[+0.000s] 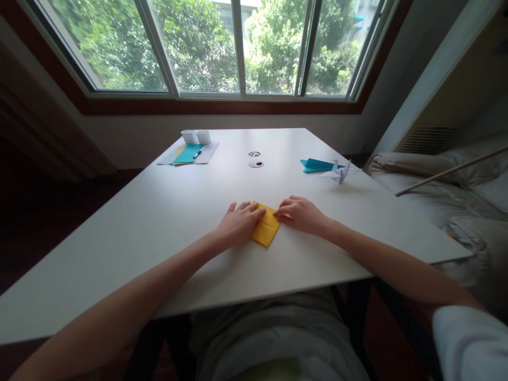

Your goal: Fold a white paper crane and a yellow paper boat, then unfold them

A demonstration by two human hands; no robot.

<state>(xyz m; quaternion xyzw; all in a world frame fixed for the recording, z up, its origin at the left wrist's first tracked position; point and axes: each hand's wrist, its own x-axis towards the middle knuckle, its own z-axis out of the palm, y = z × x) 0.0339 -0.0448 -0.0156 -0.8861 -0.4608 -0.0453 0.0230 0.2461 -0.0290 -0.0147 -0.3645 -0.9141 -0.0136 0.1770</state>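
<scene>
A folded square of yellow origami paper (pixel 266 232) lies on the white table in front of me, turned so that one corner points toward me. Crease lines show on its upper face. My left hand (pixel 239 222) rests over the paper's left side, fingers stretched out and pressing on it. At the right corner, my right hand (pixel 298 214) has its thumb and index finger pinched together on the paper's edge. Its other fingers are curled, and the fingertips are partly hidden.
On the white table (pixel 130 238), a white paper crane (pixel 338 173) and a folded blue paper piece (pixel 317 165) sit at right. Two white containers (pixel 189 137), coloured sheets (pixel 186 154) and a marker (pixel 199 152) are far left. Two round discs (pixel 256 164) lie mid-table. A cushioned seat (pixel 413 172) is at right.
</scene>
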